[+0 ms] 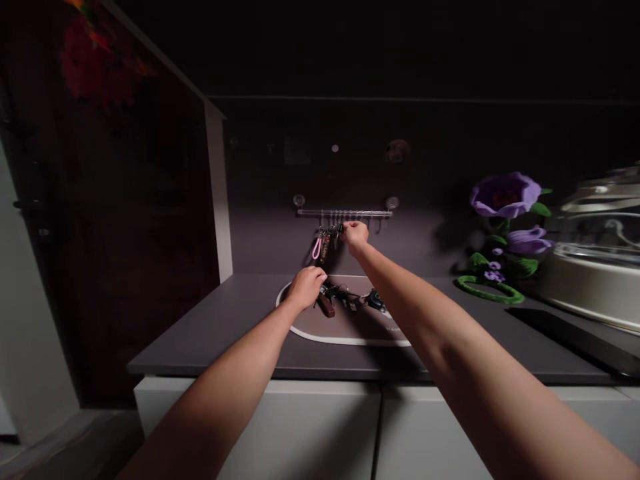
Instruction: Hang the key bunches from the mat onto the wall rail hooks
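Observation:
A clear rack (345,213) with small hooks is fixed to the wall. From its left part hang a pink strap (317,248), a brown-gold keychain (325,249) and some keys. My right hand (355,235) is raised to the hooks, its fingers pinched on a small dark key item (341,228) beside the hanging keys. Lower down, over the left part of the oval mat (320,337), my left hand (307,285) has its fingers closed at a dark key bunch; what they hold is hidden. A brown key fob (327,305) and several metal keys (353,303) lie on the mat.
Purple felt flowers (507,195) with a green ring base (490,290) stand on the grey counter (200,340) at the right. Beyond them is a large cream container with a transparent cover (595,267). A dark flat object (570,340) lies in front. At the left is a dark door (135,233).

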### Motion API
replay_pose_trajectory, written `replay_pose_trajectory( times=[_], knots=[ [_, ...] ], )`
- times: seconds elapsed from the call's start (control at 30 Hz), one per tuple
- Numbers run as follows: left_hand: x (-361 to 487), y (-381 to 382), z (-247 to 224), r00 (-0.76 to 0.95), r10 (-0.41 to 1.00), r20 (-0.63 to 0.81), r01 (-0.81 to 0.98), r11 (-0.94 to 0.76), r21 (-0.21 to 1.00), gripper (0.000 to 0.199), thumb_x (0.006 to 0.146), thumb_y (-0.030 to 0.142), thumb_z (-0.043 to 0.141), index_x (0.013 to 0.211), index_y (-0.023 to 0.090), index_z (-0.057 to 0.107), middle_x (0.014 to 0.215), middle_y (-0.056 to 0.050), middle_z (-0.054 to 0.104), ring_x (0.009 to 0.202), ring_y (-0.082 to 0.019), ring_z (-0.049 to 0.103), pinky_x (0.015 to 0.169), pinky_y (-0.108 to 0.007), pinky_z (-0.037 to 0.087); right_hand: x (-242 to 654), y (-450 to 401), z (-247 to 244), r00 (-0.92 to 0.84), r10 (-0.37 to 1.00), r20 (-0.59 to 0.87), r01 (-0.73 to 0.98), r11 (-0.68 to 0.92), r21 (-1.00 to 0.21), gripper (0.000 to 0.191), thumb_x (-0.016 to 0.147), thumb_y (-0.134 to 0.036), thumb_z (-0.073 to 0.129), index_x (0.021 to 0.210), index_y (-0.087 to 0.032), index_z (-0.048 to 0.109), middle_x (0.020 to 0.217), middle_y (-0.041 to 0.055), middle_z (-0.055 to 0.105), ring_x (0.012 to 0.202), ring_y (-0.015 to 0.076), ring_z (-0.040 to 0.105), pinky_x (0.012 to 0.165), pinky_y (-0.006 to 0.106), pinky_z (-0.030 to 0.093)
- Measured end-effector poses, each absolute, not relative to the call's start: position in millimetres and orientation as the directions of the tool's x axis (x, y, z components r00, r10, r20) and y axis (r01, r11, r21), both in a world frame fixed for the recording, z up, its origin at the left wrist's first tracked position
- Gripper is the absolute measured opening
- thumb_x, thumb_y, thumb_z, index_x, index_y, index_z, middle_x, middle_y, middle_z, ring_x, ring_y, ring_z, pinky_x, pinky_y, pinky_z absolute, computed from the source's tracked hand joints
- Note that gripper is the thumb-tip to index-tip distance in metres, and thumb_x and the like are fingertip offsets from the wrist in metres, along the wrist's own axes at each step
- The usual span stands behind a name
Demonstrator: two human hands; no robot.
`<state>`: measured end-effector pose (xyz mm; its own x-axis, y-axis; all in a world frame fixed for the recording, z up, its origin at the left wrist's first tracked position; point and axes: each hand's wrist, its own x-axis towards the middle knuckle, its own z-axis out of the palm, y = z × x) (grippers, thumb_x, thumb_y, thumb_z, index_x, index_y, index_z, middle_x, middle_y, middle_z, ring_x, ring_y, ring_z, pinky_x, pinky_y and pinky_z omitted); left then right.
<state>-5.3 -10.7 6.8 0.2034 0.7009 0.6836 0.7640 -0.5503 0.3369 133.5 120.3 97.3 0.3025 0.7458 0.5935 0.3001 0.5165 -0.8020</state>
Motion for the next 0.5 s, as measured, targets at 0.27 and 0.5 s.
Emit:
replay_pose_trajectory(
  times=[0.27,0.5],
  knots=[
    [-8.0,-6.8,5.5,0.202,0.696,0.689,0.772,-0.546,0.326,0.022,0.082,0.022,0.042,0.078,0.018,0.063,0.081,-0.005,0.062,0.08,-0.016,0.053,0.072,-0.026,0.038,130.7,122.4,93.9,0.35,0.745,0.568,0.314,0.478,-0.82,0.019,0.071,-0.023,0.049,0.078,-0.012,0.062,0.067,0.006,0.062,0.064,0.0131,0.059,0.066,0.026,0.047],
    [-8.8,-7.6,6.3,0.165,0.719,0.675,0.777,-0.516,0.36,0.022,0.081,0.021,0.042,0.078,0.018,0.063,0.081,-0.005,0.062,0.079,-0.016,0.053,0.072,-0.027,0.038,134.9,119.9,83.5,0.345,0.788,0.51,0.24,0.451,-0.859,0.016,0.07,-0.024,0.052,0.075,-0.012,0.061,0.059,0.0025,0.059,0.054,0.0107,0.055,0.059,0.025,0.047]
  ],
)
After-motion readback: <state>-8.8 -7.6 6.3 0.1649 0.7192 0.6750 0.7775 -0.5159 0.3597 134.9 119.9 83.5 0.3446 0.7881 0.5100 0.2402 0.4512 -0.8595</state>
